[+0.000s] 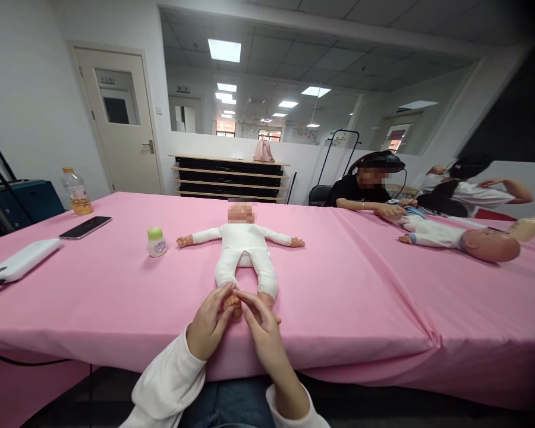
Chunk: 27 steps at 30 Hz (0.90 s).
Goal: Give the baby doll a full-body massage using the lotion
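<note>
A baby doll point(244, 241) with a white cloth body lies on its back on the pink tablecloth point(330, 291), arms spread and feet toward me. My left hand point(208, 318) and my right hand point(261, 324) are closed around one of its feet point(232, 306), one from each side, with the fingertips meeting over the ankle. The doll's other foot point(267, 301) lies beside my right hand, partly hidden by it. Left of the doll stands a small white bottle point(156, 244) with a green cap.
On the left are a phone point(86, 227), a white power bank point(20, 261) with a cable, and a drink bottle point(77, 193). At right, a person point(365, 184) handles another doll point(455, 238); a lotion bottle point(528, 227) stands near its head. The table's front edge is close to me.
</note>
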Each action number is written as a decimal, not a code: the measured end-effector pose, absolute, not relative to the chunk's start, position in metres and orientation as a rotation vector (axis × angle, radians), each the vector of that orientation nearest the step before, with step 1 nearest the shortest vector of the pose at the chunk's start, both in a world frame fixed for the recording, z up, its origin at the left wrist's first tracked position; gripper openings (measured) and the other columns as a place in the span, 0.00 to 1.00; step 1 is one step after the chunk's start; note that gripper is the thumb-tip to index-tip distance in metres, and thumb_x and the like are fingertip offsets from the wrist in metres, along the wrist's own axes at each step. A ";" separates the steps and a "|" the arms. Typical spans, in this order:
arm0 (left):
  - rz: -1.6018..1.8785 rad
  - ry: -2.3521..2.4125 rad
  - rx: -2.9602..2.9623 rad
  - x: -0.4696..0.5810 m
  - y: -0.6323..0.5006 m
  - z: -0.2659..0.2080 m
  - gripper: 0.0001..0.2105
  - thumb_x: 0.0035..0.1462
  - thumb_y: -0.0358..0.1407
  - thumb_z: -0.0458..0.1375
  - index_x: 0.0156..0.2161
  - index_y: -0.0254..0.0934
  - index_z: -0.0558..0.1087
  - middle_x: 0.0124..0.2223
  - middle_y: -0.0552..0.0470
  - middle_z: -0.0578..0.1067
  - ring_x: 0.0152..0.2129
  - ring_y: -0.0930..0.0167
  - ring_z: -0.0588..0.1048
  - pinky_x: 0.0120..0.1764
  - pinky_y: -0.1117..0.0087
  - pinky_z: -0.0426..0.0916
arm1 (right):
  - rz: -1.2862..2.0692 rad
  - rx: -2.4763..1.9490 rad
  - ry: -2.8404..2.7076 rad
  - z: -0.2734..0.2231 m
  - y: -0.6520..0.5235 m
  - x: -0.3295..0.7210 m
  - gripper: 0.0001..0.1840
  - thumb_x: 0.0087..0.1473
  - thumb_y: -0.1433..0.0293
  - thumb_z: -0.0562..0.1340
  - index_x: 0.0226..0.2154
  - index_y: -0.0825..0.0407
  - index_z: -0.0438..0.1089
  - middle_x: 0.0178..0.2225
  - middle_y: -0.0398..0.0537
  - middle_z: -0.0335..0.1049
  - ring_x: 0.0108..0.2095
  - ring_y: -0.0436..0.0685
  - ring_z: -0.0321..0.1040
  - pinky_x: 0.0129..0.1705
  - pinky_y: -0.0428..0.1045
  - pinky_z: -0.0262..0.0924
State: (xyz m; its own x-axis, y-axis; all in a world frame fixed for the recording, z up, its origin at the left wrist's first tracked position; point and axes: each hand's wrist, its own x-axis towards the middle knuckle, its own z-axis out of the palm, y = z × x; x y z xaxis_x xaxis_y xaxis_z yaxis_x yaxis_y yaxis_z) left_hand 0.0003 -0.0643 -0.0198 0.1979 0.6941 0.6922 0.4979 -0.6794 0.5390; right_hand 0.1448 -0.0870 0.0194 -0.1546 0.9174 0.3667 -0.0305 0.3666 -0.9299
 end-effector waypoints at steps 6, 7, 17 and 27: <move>1.281 1.177 2.563 0.001 -0.072 -0.008 0.21 0.59 0.39 0.48 0.57 0.38 0.60 0.52 0.43 0.69 0.50 0.62 0.67 0.48 0.57 0.63 | 0.482 -1.176 -1.579 0.006 -0.101 0.199 0.26 0.50 0.65 0.60 0.53 0.49 0.59 0.55 0.53 0.57 0.57 0.61 0.53 0.57 0.59 0.51; 1.261 1.162 2.566 0.004 -0.071 0.000 0.21 0.59 0.40 0.49 0.57 0.38 0.60 0.52 0.43 0.70 0.49 0.62 0.68 0.47 0.57 0.63 | 0.421 -1.241 -1.582 0.001 -0.098 0.203 0.27 0.48 0.65 0.62 0.52 0.50 0.59 0.55 0.54 0.56 0.57 0.63 0.53 0.57 0.60 0.52; 0.619 0.696 2.686 0.064 -0.031 0.054 0.24 0.54 0.44 0.54 0.55 0.38 0.63 0.56 0.45 0.66 0.56 0.58 0.59 0.54 0.51 0.54 | 0.369 -1.234 -1.838 0.014 -0.087 0.231 0.11 0.52 0.74 0.53 0.39 0.50 0.65 0.36 0.48 0.66 0.38 0.55 0.65 0.41 0.52 0.62; 0.969 0.640 2.614 0.078 -0.025 0.039 0.19 0.45 0.32 0.59 0.46 0.36 0.68 0.45 0.46 0.71 0.45 0.64 0.66 0.50 0.61 0.60 | 0.458 -1.157 -1.306 0.011 -0.065 0.234 0.24 0.47 0.62 0.62 0.47 0.50 0.62 0.36 0.47 0.61 0.32 0.53 0.64 0.38 0.52 0.63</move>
